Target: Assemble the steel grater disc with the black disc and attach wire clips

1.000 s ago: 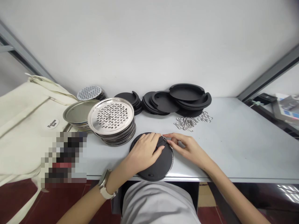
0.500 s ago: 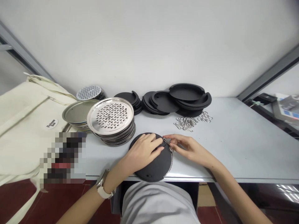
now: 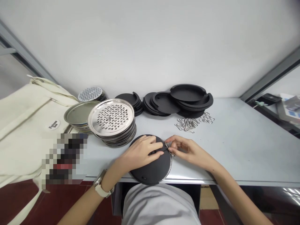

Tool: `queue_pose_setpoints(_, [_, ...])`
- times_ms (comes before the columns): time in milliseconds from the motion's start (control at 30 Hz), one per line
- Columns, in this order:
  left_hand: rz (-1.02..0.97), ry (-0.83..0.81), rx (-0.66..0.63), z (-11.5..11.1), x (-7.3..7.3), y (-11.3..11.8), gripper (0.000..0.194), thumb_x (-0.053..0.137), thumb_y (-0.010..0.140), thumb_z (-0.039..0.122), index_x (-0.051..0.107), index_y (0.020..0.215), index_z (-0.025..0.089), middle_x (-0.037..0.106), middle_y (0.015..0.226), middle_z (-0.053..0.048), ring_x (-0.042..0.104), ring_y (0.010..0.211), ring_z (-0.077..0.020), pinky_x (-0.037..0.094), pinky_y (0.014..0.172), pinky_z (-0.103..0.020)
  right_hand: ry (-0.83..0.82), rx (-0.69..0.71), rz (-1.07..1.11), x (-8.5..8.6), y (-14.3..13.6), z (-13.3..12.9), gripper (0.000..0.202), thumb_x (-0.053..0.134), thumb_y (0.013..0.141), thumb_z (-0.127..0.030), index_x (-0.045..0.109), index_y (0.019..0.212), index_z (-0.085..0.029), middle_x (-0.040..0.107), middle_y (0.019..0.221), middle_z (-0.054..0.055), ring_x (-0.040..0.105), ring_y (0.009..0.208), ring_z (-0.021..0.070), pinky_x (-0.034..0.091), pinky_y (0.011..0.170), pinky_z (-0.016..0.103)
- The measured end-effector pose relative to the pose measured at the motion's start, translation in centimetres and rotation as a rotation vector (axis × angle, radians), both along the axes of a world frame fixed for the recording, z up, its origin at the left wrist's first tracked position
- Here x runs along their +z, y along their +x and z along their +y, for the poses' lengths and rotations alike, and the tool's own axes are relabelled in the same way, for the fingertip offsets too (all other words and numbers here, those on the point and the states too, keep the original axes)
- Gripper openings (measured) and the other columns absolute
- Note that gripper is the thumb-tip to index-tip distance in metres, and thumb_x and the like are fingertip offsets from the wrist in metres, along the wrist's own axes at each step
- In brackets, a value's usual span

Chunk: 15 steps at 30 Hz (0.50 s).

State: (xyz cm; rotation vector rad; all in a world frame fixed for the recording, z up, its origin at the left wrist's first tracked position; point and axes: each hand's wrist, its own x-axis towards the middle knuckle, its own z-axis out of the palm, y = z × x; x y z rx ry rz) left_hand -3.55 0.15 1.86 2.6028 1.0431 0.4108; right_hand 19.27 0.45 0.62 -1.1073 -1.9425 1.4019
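Observation:
A round black disc [image 3: 152, 170] with a shiny metal rim along its right side lies at the table's front edge. My left hand [image 3: 142, 153] rests on top of it, fingers curved over its upper part, thumb and forefinger near a small dark strap or tab at the right. At the disc's upper right edge, my right hand [image 3: 185, 150] pinches a small metal clip [image 3: 168, 146] between thumb and forefinger. Beyond the hands lie a heap of metal clips [image 3: 187, 124] and some metal rings [image 3: 207, 118].
Left of the disc stands a stack of metal grater plates [image 3: 112, 118], with olive-coloured plates [image 3: 81, 114] behind. Black round trays [image 3: 187, 93] and smaller black discs [image 3: 127, 99] line the wall. A cream cloth bag [image 3: 25, 125] covers the left side of the table.
The disc has turned slightly under my left hand. The metal clip in my right hand has moved slightly down and now sits closer against the disc's edge.

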Motion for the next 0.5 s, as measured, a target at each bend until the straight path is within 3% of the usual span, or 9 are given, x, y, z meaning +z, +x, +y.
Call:
queue_pose_setpoints(233, [0.005, -0.011, -0.004, 0.04, -0.28, 0.00, 0.019, 0.048, 0.094, 0.032, 0.060, 0.105, 0.023, 0.052, 0.086, -0.001, 0.052, 0.084, -0.0157, 0.041, 0.081, -0.029, 0.021, -0.012, 0.023, -0.17, -0.33, 0.03, 0.015, 0.052, 0.092, -0.034, 0.054, 0.086, -0.020, 0.056, 0.079, 0.000, 0.052, 0.074, 0.0136, 0.043, 0.070, 0.025])
queue_pose_setpoints(500, [0.017, 0.002, -0.010, 0.09, -0.29, -0.03, 0.019, 0.046, 0.095, 0.033, 0.059, 0.106, 0.022, 0.052, 0.086, -0.001, 0.051, 0.083, -0.0150, 0.040, 0.082, -0.029, 0.051, -0.051, 0.051, -0.89, -0.21, 0.43, 0.007, 0.052, 0.091, -0.023, 0.047, 0.087, -0.021, 0.050, 0.075, -0.002, 0.047, 0.069, 0.0120, 0.040, 0.067, 0.025])
